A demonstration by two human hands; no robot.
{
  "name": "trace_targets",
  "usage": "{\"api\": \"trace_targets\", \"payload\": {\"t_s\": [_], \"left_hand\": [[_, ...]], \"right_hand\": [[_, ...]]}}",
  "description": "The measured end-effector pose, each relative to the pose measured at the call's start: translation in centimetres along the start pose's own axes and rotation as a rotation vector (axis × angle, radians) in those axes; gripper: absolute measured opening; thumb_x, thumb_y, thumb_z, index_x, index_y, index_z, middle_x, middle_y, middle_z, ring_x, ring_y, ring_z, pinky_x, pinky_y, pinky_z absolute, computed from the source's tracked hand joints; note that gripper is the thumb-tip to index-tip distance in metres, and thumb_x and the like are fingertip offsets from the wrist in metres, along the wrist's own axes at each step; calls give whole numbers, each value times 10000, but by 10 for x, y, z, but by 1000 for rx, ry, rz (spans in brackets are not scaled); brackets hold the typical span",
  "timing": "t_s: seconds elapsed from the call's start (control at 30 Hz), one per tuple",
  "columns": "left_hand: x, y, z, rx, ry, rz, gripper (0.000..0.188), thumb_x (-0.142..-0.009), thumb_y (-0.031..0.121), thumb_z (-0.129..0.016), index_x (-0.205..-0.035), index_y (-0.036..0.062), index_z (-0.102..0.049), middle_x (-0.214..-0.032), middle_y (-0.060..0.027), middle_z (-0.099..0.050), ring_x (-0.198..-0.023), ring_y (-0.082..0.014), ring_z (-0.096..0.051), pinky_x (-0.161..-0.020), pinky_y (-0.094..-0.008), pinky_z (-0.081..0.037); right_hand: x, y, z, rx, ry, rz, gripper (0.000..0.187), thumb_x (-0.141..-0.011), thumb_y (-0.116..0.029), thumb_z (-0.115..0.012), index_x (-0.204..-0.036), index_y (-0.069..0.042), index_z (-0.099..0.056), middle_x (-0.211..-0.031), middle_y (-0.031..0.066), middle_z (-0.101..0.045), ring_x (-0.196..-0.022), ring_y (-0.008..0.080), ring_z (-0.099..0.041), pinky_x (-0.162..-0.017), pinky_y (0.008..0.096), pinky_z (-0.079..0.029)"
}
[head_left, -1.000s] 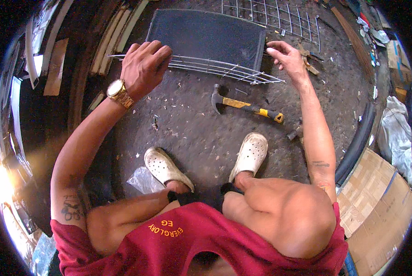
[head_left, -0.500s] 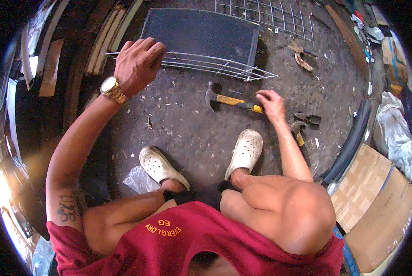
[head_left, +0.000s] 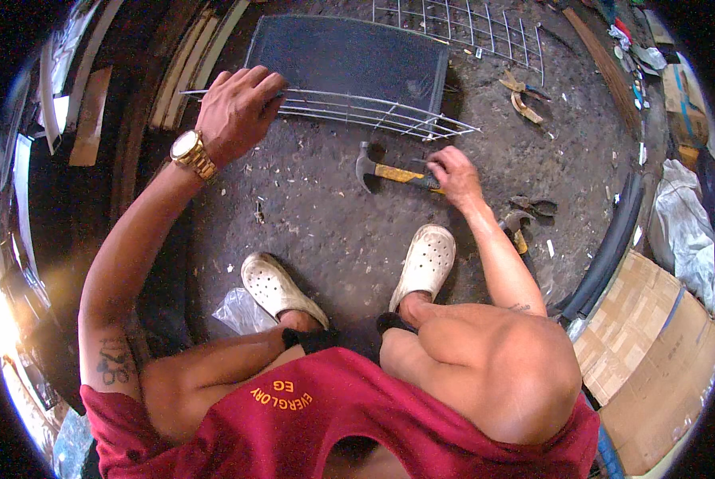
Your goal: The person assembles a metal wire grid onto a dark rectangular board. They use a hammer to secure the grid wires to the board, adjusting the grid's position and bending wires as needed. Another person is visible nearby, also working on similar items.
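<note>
My left hand is closed round the left end of a wire grid, a narrow panel of pale metal rods. The grid stands at the near edge of a dark flat panel on the floor. My right hand is in a pinch, with a thin dark sliver at its fingertips; its exact kind is too small to tell. Just below those fingers lies a claw hammer with a yellow and black handle, its head to the left. My right hand covers the handle's end.
Pliers lie at the far right, and dark pincers nearer. Beside them is a second yellow-handled tool. Another wire grid lies at the back. Cardboard and a black hose line the right.
My right hand has moved a little left and forward over the hammer's handle. The thin sliver from the floor now shows at its fingertips. My left hand stays on the grid.
</note>
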State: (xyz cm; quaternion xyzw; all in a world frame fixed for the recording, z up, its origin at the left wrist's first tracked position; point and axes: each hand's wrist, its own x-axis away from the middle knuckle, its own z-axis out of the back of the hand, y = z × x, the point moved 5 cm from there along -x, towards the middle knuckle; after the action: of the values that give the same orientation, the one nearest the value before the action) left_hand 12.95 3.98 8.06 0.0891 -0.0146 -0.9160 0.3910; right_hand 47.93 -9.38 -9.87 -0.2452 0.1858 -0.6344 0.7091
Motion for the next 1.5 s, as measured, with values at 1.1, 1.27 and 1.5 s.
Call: {"api": "trace_targets", "payload": {"t_s": [1.1, 1.27, 1.5], "left_hand": [[1, 3, 2, 3, 67, -38, 157, -879, 193, -683, -1000, 132, -605, -901, -43, -602, -874, -259, -618, -771, -406, -454], [-1, 1, 0, 1, 56, -36, 164, -886, 201, -679, -1018, 133, -609, -916, -44, -607, -901, -258, -619, -774, -407, -455], [-6, -5, 0, 38, 25, -80, 186, -901, 201, -668, -1061, 125, -611, -940, -55, -615, -934, -262, -619, -809, -409, -460]], "right_hand": [[-140, -31, 20, -90, -644, -108, 274, -773, -281, -776, -932, -58, -792, -792, 60, -749, -760, 153, -690, -732, 331, -534], [-138, -18, 50, -326, -469, -243, 307, -854, -286, -738, -1057, -58, -768, -879, 23, -735, -785, 111, -631, -708, 297, -502], [-76, 37, 79, -537, -46, -587, 274, -923, -301, -689, -1105, -106, -748, -692, -56, -554, -564, 48, -450, -495, 224, -329]]}}
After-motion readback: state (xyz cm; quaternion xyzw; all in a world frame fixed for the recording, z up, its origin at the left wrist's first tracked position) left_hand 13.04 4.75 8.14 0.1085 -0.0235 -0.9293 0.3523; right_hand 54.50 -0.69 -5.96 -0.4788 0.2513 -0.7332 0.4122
